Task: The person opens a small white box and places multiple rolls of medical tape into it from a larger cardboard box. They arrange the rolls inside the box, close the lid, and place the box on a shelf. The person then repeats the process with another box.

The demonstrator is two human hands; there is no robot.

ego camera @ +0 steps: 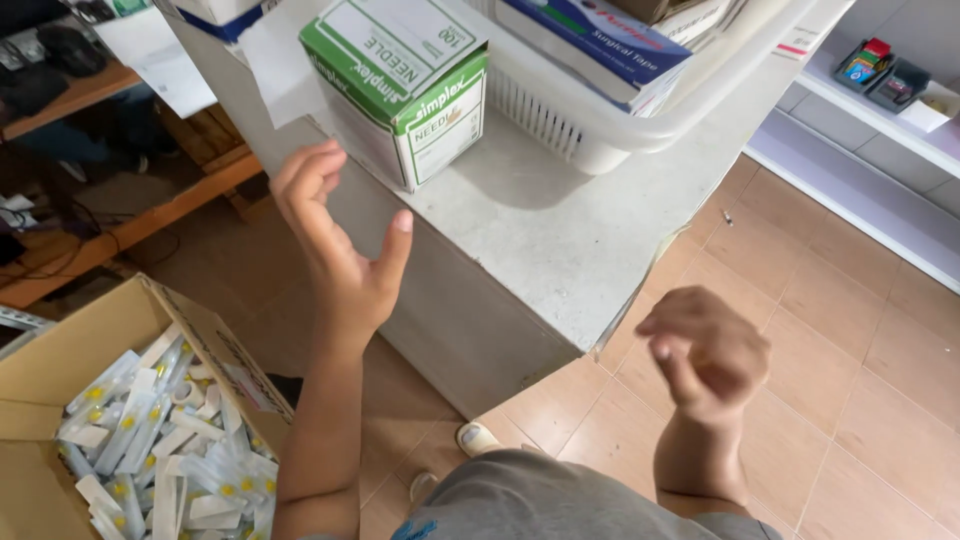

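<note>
Left hand (335, 250) is raised, fingers spread and curled, grip apart, nothing held; nearest thing is the green-and-white cardboard box (400, 85), standing just right of it on the far-left edge of the grey stone tabletop (560, 240). Right hand (705, 350) is blurred over the tiled floor (860, 370), fingers bunched together, contents cannot be told. Brown carton of small wrapped plastic pieces (150, 440) lies near left. To take the box well, it should be gripped by its sides, squarely.

A medical supply storeroom — boxed needles (405, 85) on a counter (560, 230), a carton (90, 350) heaped with sealed packets (165, 450), stocked shelves (880, 90).
</note>
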